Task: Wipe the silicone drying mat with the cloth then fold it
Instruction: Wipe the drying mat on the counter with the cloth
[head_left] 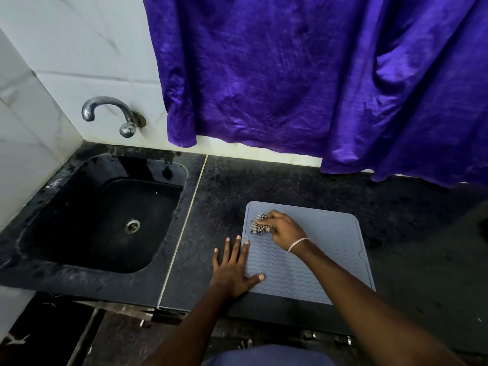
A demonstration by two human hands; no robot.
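Cloth (260, 227) on mat (330, 249), sink (39, 233) bare

A black speckled stone countertop (290, 180) spreads beneath and beyond the fingers (233, 249). Left of the fingers, a black sink (79, 186) is sunk into the counter, with a round metal drain (132, 225) in its basin. A pale seam (190, 212) in the stone runs between the sink and the fingers. Above the sink, a curved chrome tap (111, 112) juts from a white, marble-veined tiled wall (79, 48). Beyond the fingers, a crumpled purple curtain (290, 75) hangs down the wall to the counter. The light is soft and even.
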